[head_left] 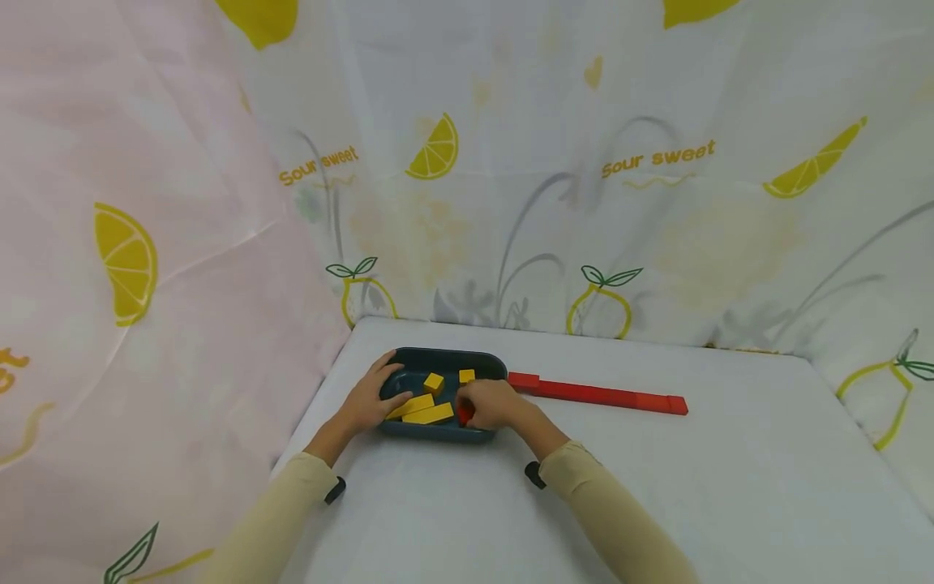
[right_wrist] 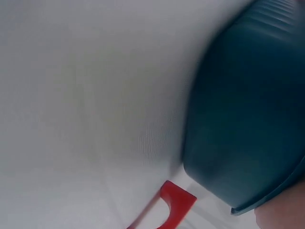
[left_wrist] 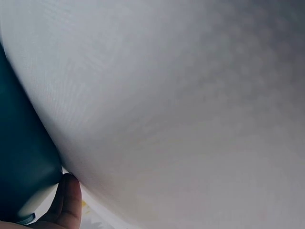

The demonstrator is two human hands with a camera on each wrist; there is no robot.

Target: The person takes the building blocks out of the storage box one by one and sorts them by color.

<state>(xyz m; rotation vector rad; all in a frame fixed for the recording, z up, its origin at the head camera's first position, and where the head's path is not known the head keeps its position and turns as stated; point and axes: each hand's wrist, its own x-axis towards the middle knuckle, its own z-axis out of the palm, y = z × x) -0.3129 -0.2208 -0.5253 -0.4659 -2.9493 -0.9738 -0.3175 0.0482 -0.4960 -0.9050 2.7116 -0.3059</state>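
Observation:
A dark blue-green bin [head_left: 438,433] with rounded corners holds several yellow blocks [head_left: 428,414]. My left hand [head_left: 367,399] holds its left side, the thumb over the inside and the fingers along the back left corner. Those fingers [left_wrist: 71,200] show against the outer wall in the left wrist view. Over the right end of the bin, my right hand [head_left: 487,402] reaches in with curled fingers and grips a red block [head_left: 464,415], mostly covered by the hand. Beside that hand is a small yellow block [head_left: 467,375].
Red blocks [head_left: 591,394] lie end to end in a row running right from the bin. One red block with a curved cutout [right_wrist: 178,202] shows close by the bin. A white cloth [head_left: 730,470] covers the table, and a lemon-print curtain [head_left: 511,211] hangs behind and to the left.

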